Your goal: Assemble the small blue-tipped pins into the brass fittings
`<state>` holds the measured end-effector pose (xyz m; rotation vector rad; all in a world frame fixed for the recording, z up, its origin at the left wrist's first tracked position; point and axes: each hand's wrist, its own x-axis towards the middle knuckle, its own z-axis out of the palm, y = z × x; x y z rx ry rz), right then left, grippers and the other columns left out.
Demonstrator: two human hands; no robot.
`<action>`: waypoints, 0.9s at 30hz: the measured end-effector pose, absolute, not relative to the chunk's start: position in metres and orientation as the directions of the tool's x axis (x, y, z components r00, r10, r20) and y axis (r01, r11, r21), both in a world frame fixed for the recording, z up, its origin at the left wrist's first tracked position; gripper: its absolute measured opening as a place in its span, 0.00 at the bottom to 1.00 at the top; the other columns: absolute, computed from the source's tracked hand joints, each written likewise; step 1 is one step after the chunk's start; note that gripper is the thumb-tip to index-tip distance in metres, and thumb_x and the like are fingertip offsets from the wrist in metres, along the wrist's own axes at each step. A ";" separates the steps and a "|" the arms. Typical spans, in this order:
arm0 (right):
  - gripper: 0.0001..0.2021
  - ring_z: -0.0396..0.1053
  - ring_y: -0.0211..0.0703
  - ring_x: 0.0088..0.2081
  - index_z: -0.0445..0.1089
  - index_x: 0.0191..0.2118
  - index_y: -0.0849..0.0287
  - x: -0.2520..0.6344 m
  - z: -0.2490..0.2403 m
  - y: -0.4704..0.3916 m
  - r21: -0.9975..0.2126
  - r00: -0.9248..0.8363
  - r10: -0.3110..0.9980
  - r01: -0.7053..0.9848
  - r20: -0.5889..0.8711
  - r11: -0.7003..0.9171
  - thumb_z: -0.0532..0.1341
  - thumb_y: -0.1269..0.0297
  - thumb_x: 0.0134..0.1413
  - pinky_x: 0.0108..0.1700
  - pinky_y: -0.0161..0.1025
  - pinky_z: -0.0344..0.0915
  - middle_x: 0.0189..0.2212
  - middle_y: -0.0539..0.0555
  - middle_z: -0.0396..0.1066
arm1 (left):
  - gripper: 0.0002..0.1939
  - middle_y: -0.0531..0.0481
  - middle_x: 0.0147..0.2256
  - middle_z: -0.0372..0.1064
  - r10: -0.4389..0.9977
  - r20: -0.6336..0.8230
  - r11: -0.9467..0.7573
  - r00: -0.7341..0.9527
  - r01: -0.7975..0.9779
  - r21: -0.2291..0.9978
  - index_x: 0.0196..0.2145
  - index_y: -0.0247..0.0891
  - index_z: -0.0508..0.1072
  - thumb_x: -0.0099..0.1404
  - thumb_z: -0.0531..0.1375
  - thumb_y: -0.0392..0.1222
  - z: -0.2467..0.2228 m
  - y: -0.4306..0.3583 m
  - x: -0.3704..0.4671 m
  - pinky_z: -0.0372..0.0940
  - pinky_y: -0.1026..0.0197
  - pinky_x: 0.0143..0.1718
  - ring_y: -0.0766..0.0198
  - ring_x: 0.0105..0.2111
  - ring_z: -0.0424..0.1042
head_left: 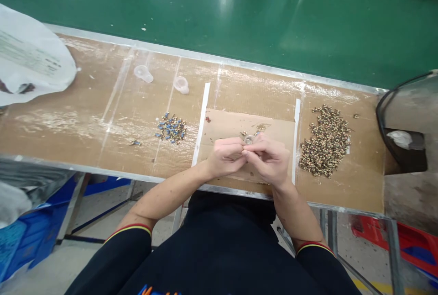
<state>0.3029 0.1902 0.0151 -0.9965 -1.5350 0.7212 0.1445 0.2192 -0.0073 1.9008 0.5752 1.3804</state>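
Note:
My left hand and my right hand meet over a cardboard sheet, fingertips pinched together. Whatever lies between the fingers is too small and covered to make out. Just beyond the fingertips sits a small round container, partly hidden by my hands. A few small brass-coloured parts lie on the sheet behind it. To the left is a pile of small brass parts with blue pieces. A larger heap of brass-coloured parts lies to the right.
Two clear plastic cups lie at the back left of the taped cardboard bench top. A white bag covers the far left. A black cable and dark box stand at the right. Behind runs a green surface.

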 end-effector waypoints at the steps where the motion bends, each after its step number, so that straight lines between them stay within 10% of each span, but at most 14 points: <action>1: 0.03 0.69 0.38 0.23 0.81 0.35 0.51 0.303 0.016 0.190 -0.858 -0.029 0.883 0.224 0.468 0.462 0.70 0.67 0.58 0.27 0.39 0.68 0.19 0.46 0.72 | 0.12 0.50 0.26 0.78 0.702 0.625 -0.650 0.341 -0.050 0.758 0.27 0.38 0.75 0.70 0.63 0.36 -0.007 0.219 0.145 0.72 0.67 0.27 0.67 0.25 0.77; 27: 0.09 0.74 0.33 0.28 0.71 0.38 0.52 0.322 0.009 0.199 -0.919 0.186 0.933 -0.195 0.308 0.342 0.69 0.55 0.63 0.32 0.31 0.73 0.27 0.44 0.75 | 0.12 0.47 0.32 0.82 0.930 0.276 -0.225 0.244 -0.217 0.950 0.36 0.37 0.82 0.65 0.71 0.50 -0.008 0.223 0.143 0.76 0.65 0.31 0.66 0.29 0.81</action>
